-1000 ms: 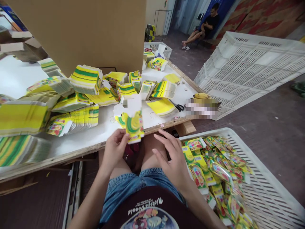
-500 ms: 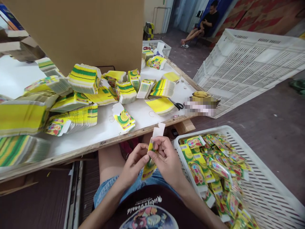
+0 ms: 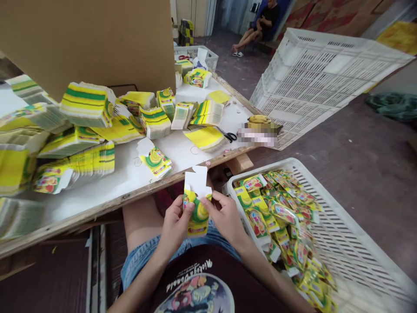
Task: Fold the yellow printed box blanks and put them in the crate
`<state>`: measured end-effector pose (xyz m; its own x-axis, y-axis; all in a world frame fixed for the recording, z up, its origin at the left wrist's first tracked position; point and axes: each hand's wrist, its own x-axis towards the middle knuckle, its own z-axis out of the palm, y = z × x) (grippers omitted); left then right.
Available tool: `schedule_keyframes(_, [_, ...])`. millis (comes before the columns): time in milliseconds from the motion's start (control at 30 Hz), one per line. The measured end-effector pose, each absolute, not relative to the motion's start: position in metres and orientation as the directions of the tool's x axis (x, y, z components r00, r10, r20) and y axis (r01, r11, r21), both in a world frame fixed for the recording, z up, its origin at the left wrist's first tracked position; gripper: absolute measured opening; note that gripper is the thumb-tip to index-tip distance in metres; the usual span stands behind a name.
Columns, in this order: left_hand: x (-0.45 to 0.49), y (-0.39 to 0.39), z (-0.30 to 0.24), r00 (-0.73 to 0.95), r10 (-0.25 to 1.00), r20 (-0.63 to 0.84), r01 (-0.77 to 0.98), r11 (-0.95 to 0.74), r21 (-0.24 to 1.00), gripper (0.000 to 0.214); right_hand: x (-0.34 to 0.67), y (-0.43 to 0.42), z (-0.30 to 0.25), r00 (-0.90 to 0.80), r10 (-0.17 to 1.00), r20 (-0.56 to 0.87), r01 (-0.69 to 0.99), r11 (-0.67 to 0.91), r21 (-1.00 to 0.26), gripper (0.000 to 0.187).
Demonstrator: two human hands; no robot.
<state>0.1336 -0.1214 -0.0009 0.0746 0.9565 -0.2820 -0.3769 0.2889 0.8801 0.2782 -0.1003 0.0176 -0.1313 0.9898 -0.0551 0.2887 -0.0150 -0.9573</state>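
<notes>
A small yellow-and-green printed carton is held upright over my lap, its white top flap standing open. My left hand grips its left edge with the thumb on the front. On the right edge, my right hand holds it, thumb near the top opening. Whether anything is inside the carton, I cannot tell. Just beyond, on the white table, lies a small stack of flat cartons. Right of my hands, a white plastic crate holds many yellow-and-green packs.
Bundles of flat cartons crowd the table's left and back, before a big cardboard box. Scissors and bananas lie near the right edge. Stacked white crates stand beyond. A person sits at the back.
The carton has turned from edge-on to show its broad front, and its top flap stands wider. My hands have moved apart to its two sides. The view has shifted slightly right.
</notes>
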Motion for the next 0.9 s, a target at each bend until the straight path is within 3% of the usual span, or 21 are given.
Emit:
schedule_keyframes(133, [0.132, -0.12, 0.006, 0.061, 0.984, -0.168, -0.273, 0.179, 0.945, 0.055, 0.283, -0.097, 0.016, -0.041, 0.999, -0.013, 0.135, -0.008, -0.991, 0.027])
schedule_keyframes(200, [0.127, -0.117, 0.011, 0.134, 0.981, -0.142, -0.27, 0.174, 0.947, 0.06, 0.285, -0.095, 0.019, -0.06, 0.998, 0.023, 0.013, 0.023, -1.0, 0.037])
schedule_keyframes(267, [0.12, -0.115, 0.016, 0.25, 0.958, -0.14, -0.291, 0.212, 0.933, 0.058, 0.29, -0.095, 0.022, -0.137, 0.99, 0.019, -0.045, 0.013, -0.999, 0.034])
schedule_keyframes(400, [0.11, -0.113, 0.019, 0.441, 0.885, -0.146, -0.36, 0.324, 0.875, 0.041, 0.304, -0.096, 0.027, -0.28, 0.955, -0.094, 0.005, -0.096, -0.995, 0.018])
schedule_keyframes(500, [0.111, -0.116, 0.015, 0.484, 0.864, -0.142, -0.386, 0.356, 0.851, 0.032, 0.311, -0.096, 0.027, -0.324, 0.945, -0.054, 0.131, -0.011, -0.991, 0.023])
schedule_keyframes(600, [0.115, -0.118, 0.014, 0.462, 0.872, -0.165, -0.398, 0.37, 0.839, 0.053, 0.313, -0.095, 0.025, -0.292, 0.955, 0.046, 0.215, 0.113, -0.97, 0.023])
schedule_keyframes(667, [0.118, -0.118, 0.015, 0.468, 0.867, -0.169, -0.398, 0.378, 0.836, 0.072, 0.311, -0.095, 0.024, -0.223, 0.973, 0.064, 0.14, 0.097, -0.985, 0.009])
schedule_keyframes(700, [0.119, -0.117, 0.016, 0.482, 0.859, -0.171, -0.386, 0.383, 0.839, 0.074, 0.311, -0.095, 0.024, -0.184, 0.981, 0.06, 0.091, 0.078, -0.993, 0.017])
schedule_keyframes(767, [0.119, -0.115, 0.017, 0.486, 0.856, -0.175, -0.339, 0.369, 0.865, 0.064, 0.312, -0.094, 0.026, -0.128, 0.988, 0.085, 0.064, 0.093, -0.994, 0.028])
schedule_keyframes(833, [0.119, -0.113, 0.016, 0.41, 0.896, -0.17, -0.265, 0.295, 0.918, 0.052, 0.314, -0.093, 0.029, -0.139, 0.98, 0.14, 0.136, 0.159, -0.978, 0.019])
schedule_keyframes(900, [0.12, -0.112, 0.012, 0.294, 0.945, -0.144, -0.153, 0.195, 0.969, 0.046, 0.317, -0.092, 0.032, -0.203, 0.973, 0.109, 0.196, 0.149, -0.969, 0.024])
